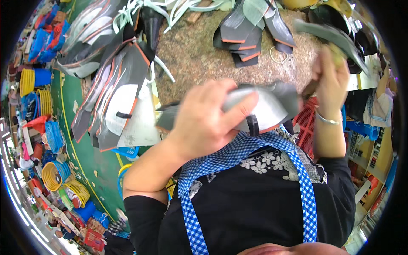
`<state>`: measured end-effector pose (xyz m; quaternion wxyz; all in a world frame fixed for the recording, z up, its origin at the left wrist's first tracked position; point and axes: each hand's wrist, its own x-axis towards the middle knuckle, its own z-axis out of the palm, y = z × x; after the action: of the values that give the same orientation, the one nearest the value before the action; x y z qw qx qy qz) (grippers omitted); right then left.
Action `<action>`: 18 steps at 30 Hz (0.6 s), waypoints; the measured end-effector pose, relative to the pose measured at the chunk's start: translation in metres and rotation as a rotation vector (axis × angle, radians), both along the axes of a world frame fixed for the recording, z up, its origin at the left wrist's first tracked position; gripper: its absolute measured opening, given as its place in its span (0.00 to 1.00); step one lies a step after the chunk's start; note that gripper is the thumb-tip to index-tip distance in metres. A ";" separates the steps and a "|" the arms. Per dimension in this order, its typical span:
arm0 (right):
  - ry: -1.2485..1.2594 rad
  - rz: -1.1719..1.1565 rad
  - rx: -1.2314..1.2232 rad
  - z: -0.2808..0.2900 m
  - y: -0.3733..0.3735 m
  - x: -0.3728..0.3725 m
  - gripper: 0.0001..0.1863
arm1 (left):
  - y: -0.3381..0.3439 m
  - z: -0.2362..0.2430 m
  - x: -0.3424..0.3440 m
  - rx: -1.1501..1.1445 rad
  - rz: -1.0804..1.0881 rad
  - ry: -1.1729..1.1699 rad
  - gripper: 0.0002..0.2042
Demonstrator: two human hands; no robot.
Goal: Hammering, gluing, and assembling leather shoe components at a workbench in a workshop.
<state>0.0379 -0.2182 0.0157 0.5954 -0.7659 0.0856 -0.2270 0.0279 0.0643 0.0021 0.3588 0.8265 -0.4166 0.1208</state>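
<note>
My left hand (210, 117) grips a grey-and-white shoe piece (272, 110) with a black strip and orange edge, held low in front of my chest. My right hand (329, 78) is raised to the right of it with its fingers closed on something blurred and partly hidden. A blurred grey curved piece (333, 38) is just above those fingers. Bundles of similar pieces lie at the left of the mottled bench (187, 55), one bundle (117, 97) nearest my left arm, another (238, 38) at the back. Pale green straps (178, 12) lie along the back edge.
A red mesh basket (306, 127) stands below the bench at right. Along the green floor (85, 157) at left are stacked yellow and blue baskets (55, 174) and shelving. Another person's arm (384, 80) shows at the far right, beside dark items (357, 29).
</note>
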 end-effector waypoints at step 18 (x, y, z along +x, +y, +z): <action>0.094 0.123 -0.030 -0.026 -0.069 -0.001 0.06 | 0.033 -0.035 0.103 0.006 0.785 -0.521 0.13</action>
<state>0.0372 -0.2869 -0.0100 0.5920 -0.7884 0.0626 -0.1552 0.1305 0.0971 -0.0332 0.1670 0.8648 -0.1490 0.4494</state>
